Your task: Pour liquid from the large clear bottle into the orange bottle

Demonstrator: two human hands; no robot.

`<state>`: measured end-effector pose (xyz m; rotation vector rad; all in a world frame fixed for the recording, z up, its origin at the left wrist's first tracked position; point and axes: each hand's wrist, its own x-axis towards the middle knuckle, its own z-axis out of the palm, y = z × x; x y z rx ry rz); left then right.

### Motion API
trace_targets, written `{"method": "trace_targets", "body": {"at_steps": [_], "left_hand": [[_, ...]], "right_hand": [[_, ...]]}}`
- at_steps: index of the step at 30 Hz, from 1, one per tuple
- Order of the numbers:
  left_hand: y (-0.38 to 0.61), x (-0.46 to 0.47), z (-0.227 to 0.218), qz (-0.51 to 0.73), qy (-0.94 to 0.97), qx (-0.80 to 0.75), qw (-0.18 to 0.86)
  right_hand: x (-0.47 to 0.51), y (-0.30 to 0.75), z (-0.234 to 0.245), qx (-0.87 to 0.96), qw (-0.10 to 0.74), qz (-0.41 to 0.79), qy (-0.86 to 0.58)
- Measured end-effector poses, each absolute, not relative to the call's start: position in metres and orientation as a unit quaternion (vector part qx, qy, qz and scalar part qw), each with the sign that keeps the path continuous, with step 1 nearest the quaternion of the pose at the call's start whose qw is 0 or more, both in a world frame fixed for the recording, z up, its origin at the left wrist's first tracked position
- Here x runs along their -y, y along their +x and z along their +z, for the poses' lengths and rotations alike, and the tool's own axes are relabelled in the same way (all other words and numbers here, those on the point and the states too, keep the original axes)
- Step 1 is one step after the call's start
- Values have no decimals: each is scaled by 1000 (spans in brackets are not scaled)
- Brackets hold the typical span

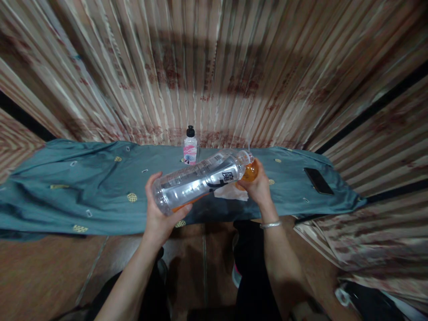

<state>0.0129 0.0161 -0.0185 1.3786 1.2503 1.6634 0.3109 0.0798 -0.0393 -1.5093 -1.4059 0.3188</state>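
My left hand (pixel 161 214) is wrapped round the base of a large clear plastic bottle (pixel 200 180) with a silver label and dark lettering. The bottle is tilted, its uncapped-looking neck raised to the right. My right hand (pixel 260 183), with a silver bangle at the wrist, grips a rounded, see-through orange thing (pixel 251 171) right at that neck; its full shape is hidden. White tissue (pixel 230 192) lies on the cloth below the bottle's neck end. Behind the bottle, a small clear squeeze bottle (pixel 190 149) with a black cap and pink label stands upright.
A teal cloth (pixel 103 187) with yellow patterns covers the narrow surface before me. Towards its right end lies a black phone (pixel 318 181). Pleated patterned curtains (pixel 200 67) hang close behind and at the sides, with dark bars (pixel 374 107) beside them. Tiled floor (pixel 187 258) shows below.
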Motion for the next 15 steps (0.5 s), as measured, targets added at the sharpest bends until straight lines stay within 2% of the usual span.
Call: {"method": "trace_targets", "body": {"at_steps": [15], "left_hand": [[14, -16, -16, 632, 519, -468, 335]], "right_hand": [[-81, 312, -42, 585, 509, 117, -621]]}}
